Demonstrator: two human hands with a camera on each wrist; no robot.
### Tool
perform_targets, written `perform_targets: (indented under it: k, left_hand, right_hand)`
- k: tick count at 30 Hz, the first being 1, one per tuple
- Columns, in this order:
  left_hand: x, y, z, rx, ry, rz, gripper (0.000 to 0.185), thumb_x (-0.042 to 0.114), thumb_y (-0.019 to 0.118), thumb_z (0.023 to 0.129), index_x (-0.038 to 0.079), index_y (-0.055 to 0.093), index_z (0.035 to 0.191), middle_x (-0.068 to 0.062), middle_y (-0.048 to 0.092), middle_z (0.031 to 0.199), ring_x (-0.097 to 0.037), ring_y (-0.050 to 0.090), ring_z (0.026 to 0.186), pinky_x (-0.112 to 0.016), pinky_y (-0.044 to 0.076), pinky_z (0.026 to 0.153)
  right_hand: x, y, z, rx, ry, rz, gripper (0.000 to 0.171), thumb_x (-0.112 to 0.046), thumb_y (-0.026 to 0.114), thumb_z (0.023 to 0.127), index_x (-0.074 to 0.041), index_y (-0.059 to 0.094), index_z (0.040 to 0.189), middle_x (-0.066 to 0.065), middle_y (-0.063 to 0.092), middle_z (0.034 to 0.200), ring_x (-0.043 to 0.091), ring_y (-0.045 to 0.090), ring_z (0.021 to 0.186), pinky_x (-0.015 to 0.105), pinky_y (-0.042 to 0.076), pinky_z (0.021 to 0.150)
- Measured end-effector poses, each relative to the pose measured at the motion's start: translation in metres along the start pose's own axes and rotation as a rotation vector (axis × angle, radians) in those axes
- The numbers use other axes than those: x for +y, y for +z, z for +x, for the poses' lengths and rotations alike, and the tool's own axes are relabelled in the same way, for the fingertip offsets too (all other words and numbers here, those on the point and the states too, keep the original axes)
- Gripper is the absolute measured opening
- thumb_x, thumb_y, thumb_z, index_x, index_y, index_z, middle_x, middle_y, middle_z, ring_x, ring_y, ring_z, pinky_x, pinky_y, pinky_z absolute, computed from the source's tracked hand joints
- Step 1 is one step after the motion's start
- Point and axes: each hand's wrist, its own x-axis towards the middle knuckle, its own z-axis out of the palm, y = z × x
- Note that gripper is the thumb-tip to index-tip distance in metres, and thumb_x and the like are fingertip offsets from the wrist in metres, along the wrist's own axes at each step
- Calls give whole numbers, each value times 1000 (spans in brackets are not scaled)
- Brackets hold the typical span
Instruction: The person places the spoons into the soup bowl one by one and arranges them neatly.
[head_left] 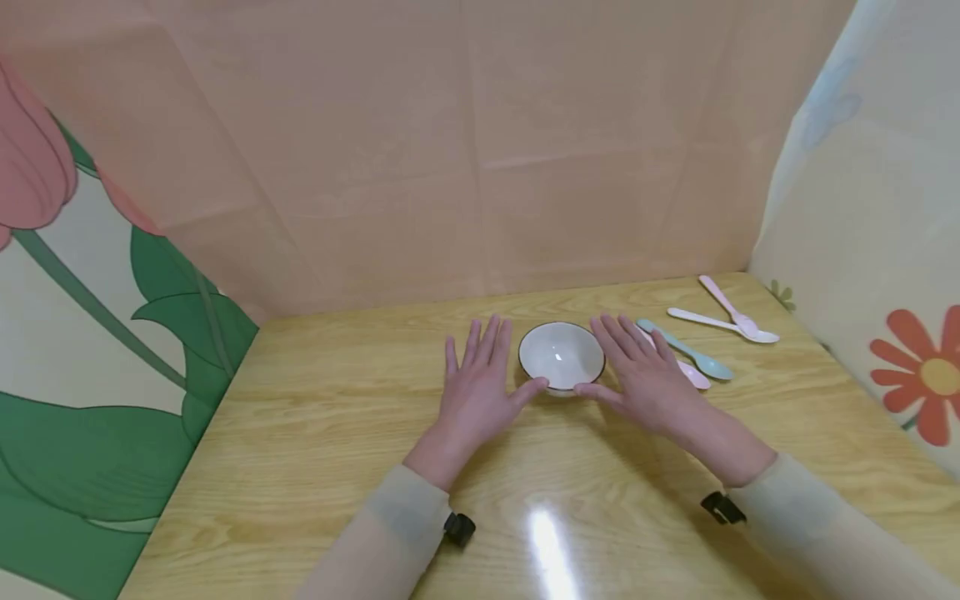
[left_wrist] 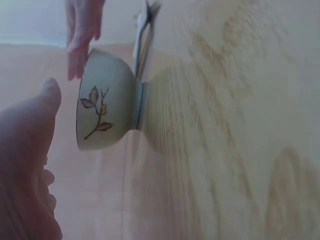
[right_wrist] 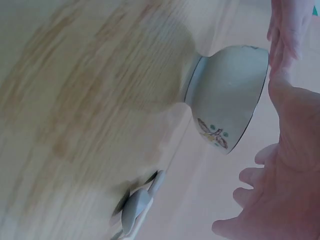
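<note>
Bowl point(head_left: 561, 354) upright on table point(head_left: 337, 417), just right of frame centre; we see white inside with glint of light, dark rim, sprig point(left_wrist: 100, 112) on outer wall. Left hand point(head_left: 480, 387) and right hand point(head_left: 645, 379) flank it, fingers straight, thumbs stretched toward near rim; whether thumbs touch, we cannot quite tell. Mid-right of frame, we count four spoons point(head_left: 714, 367).

Around the bowl point(head_left: 560, 354), the left hand point(head_left: 480, 390) blocks 9 o'clock, the right hand point(head_left: 647, 382) and spoons point(head_left: 712, 367) 3; a narrow strip of tabletop point(head_left: 558, 307) runs at 12 before the cloth point(head_left: 480, 183), wider room at 6.
</note>
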Motion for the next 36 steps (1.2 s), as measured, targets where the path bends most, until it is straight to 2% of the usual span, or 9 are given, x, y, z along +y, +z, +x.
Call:
perform_targets:
  k: [6,18,25,29,36]
  left_hand:
    - [1,2,3,-21,-17,-40,109,85,41,102,17,5,179,-4,2,185,-25,-10,169,-63,-9,132]
    - [7,12,10,-70,-38,-104,109,84,42,103,16,4,179,-3,3,185,-25,-10,169,-60,-13,131]
    - [9,16,11,-78,-36,-123,108,83,45,102,17,8,179,-3,12,184,-25,-5,169,-60,-10,132]
    - [8,18,11,-81,-27,-147,108,83,45,102,17,9,179,-2,13,184,-26,-2,170,-61,-8,132]
    - [3,21,9,-73,-28,-182,108,83,47,102,17,10,179,-1,12,184,-28,3,170,-64,-1,133]
  right_hand:
    - [8,8,0,11,-16,28,103,-66,67,104,-3,26,174,28,29,176,50,20,164,80,11,125]
    - [9,4,3,-105,41,43,101,-60,66,107,-2,20,175,25,23,179,50,15,165,79,10,126]
    - [12,8,4,-112,20,38,96,-59,64,108,-1,25,174,31,30,174,53,20,163,77,11,127]
    - [11,10,5,-108,7,36,94,-59,64,109,-1,27,173,34,31,172,54,22,162,76,14,127]
    - [6,12,6,-93,-3,35,91,-56,65,109,-1,30,173,32,35,171,52,24,162,74,14,128]
